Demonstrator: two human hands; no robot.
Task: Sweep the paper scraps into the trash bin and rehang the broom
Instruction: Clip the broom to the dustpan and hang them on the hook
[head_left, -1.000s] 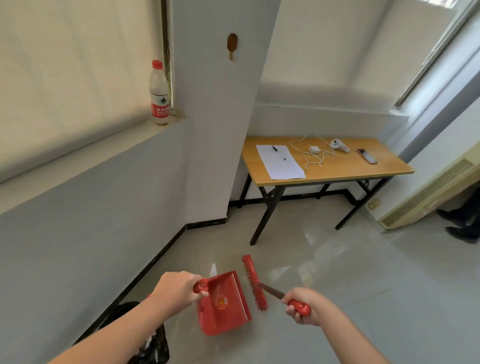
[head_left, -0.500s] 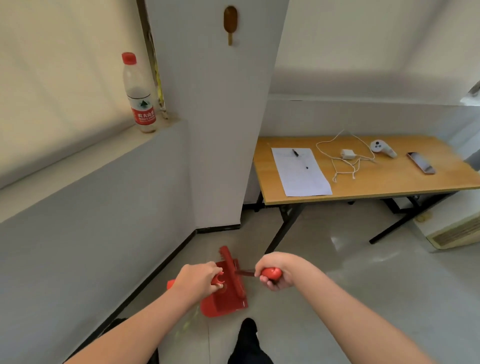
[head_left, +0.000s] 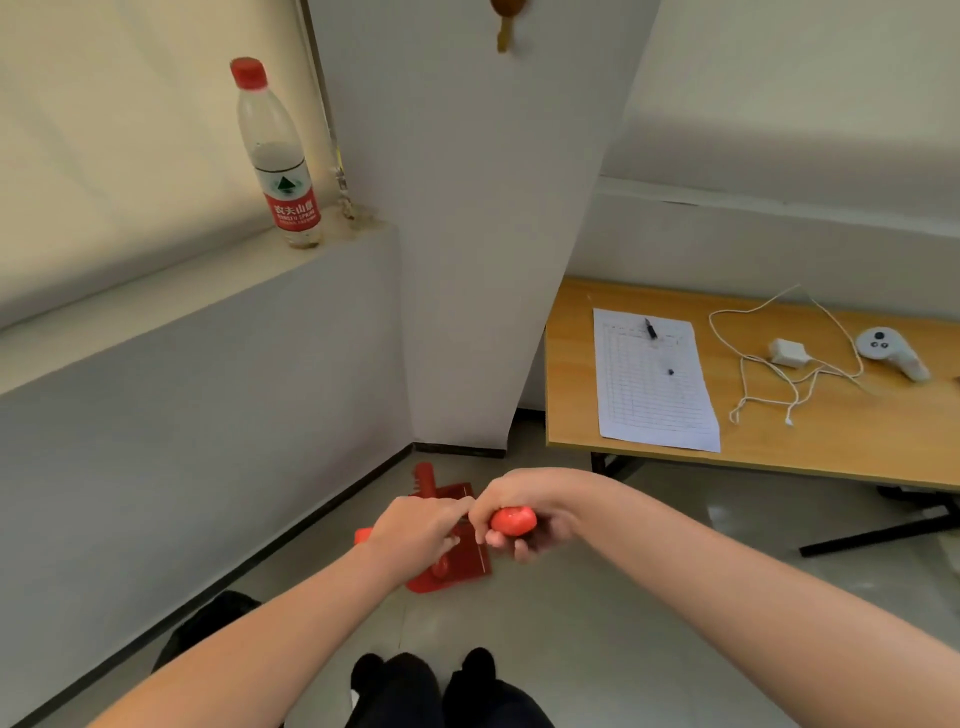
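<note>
My left hand (head_left: 418, 530) grips the red dustpan (head_left: 462, 564) by its handle, low in front of me above the floor. My right hand (head_left: 524, 512) is closed on the red end of the hand broom's handle (head_left: 513, 520). The broom's red brush head (head_left: 427, 480) lies against the pan's far edge, and the two hands touch. A brown wall hook (head_left: 506, 15) sits high on the white pillar. A black trash bin's edge (head_left: 208, 623) shows at the lower left by the wall. No paper scraps are visible.
A water bottle (head_left: 278, 161) stands on the window ledge at the left. At the right is a wooden table (head_left: 779, 457) with a printed sheet (head_left: 652, 384), a white cable with charger (head_left: 787, 353) and a white controller (head_left: 891, 353). My dark shoes (head_left: 441, 686) are below.
My hands have come together, bringing the broom onto the dustpan. The view has moved closer to the pillar and the hook, and the bin has slid towards the lower left.
</note>
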